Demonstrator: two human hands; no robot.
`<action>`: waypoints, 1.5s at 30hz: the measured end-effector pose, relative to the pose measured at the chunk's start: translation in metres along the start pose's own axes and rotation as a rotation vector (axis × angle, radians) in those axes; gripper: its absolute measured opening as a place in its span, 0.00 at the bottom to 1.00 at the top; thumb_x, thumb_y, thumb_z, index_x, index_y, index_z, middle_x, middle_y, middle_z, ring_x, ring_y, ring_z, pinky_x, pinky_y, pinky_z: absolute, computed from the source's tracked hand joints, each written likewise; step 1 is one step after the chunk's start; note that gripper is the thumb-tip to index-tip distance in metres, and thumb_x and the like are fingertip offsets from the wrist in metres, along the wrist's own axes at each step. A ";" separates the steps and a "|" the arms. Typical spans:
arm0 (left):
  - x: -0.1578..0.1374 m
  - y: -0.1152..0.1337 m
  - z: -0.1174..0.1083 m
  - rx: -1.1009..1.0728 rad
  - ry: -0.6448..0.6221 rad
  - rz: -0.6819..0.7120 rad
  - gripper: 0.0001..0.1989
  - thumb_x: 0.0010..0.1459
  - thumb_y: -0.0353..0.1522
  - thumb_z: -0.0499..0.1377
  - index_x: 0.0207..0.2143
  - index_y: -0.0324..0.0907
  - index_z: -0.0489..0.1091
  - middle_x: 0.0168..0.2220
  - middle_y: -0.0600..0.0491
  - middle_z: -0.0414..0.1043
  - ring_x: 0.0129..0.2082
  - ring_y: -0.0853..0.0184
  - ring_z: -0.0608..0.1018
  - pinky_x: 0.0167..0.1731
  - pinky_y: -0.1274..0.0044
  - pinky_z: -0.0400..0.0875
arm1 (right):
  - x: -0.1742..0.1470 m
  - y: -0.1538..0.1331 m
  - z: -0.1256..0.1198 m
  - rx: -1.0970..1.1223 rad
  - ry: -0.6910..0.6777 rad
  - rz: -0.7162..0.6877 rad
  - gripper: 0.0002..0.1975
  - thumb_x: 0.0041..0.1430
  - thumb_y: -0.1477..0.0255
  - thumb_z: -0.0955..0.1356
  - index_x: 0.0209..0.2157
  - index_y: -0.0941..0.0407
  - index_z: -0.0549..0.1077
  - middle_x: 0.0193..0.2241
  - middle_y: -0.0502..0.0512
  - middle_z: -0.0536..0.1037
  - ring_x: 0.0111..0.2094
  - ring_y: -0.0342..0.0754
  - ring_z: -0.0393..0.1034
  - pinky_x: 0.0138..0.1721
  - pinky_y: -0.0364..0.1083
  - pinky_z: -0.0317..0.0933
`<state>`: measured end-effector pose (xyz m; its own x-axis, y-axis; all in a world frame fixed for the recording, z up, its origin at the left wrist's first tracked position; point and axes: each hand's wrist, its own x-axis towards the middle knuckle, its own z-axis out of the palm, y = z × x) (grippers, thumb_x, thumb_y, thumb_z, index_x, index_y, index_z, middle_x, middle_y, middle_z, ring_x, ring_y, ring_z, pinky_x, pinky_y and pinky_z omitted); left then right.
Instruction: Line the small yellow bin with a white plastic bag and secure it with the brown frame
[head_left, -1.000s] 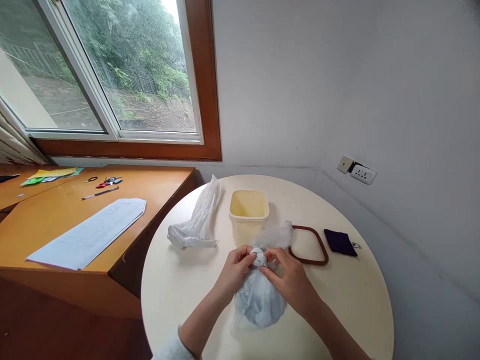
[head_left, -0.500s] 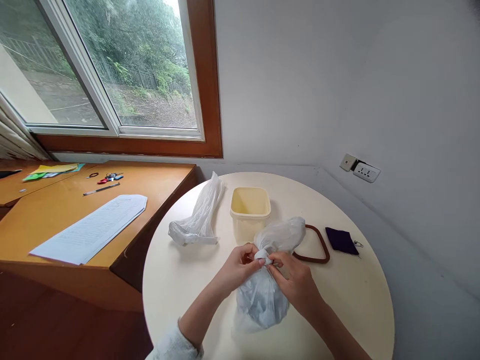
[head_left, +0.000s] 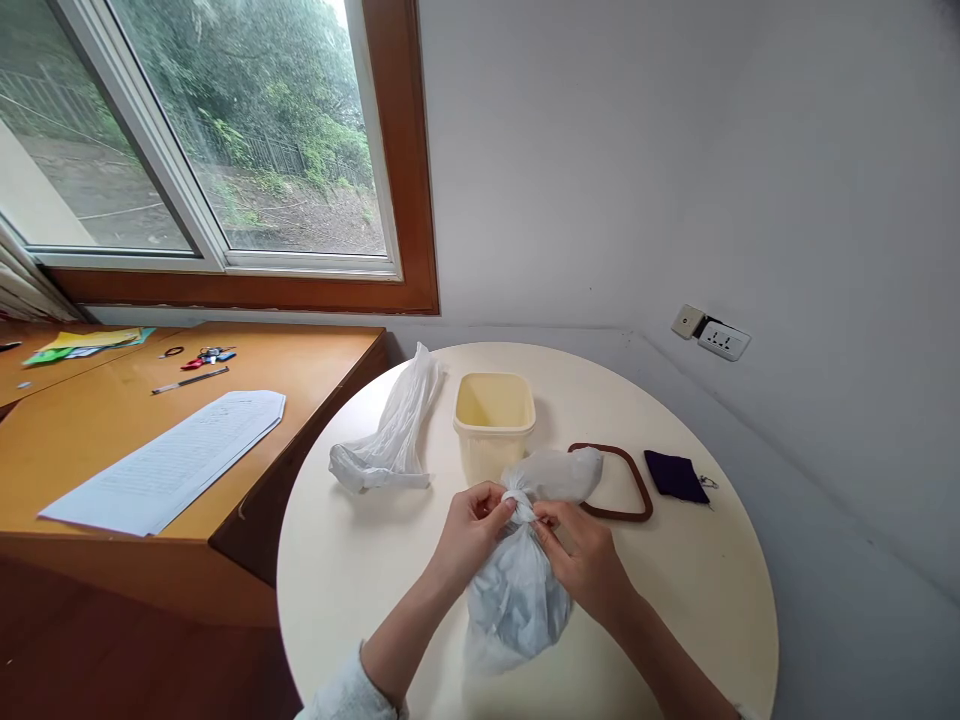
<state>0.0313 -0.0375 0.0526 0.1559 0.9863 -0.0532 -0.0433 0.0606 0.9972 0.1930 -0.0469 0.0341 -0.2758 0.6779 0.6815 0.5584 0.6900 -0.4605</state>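
A filled white plastic bag point(head_left: 521, 595) rests on the round table, its neck twisted into a knot. My left hand point(head_left: 474, 530) pinches the knot from the left, thumb against fingertips. From the right, my right hand point(head_left: 583, 555) grips the same knot between thumb and fingers. Above the knot the bag's loose top flops to the right, partly over a brown rounded frame point(head_left: 637, 490). Just behind the bag stands an open cream plastic container point(head_left: 495, 430), its lower front partly covered by the bag. What the bag contains shows only as greyish shapes.
Another crumpled white bag point(head_left: 390, 440) lies at the table's left. A dark purple cloth pouch point(head_left: 675, 476) sits near the right edge of the cream table point(head_left: 360, 590). On the wooden desk point(head_left: 330, 350) are papers point(head_left: 180, 455), a pen point(head_left: 190, 380) and keys point(head_left: 210, 357).
The knot looks tighter and more compact, and the bag's loose top has sunk lower, uncovering more of the brown frame. Both hands stay at the knot. The view has shifted slightly.
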 end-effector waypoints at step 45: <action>-0.005 0.021 -0.007 -0.021 -0.163 0.015 0.18 0.50 0.44 0.58 0.24 0.36 0.66 0.21 0.57 0.60 0.24 0.73 0.62 0.25 0.80 0.55 | 0.007 -0.010 -0.020 0.127 0.077 -0.040 0.08 0.56 0.81 0.62 0.30 0.54 0.68 0.32 0.55 0.74 0.36 0.47 0.69 0.38 0.50 0.66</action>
<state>0.0224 -0.0399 0.0737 0.3135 0.9492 -0.0275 -0.0676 0.0512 0.9964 0.2005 -0.0542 0.0550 -0.2322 0.6307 0.7404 0.4432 0.7462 -0.4967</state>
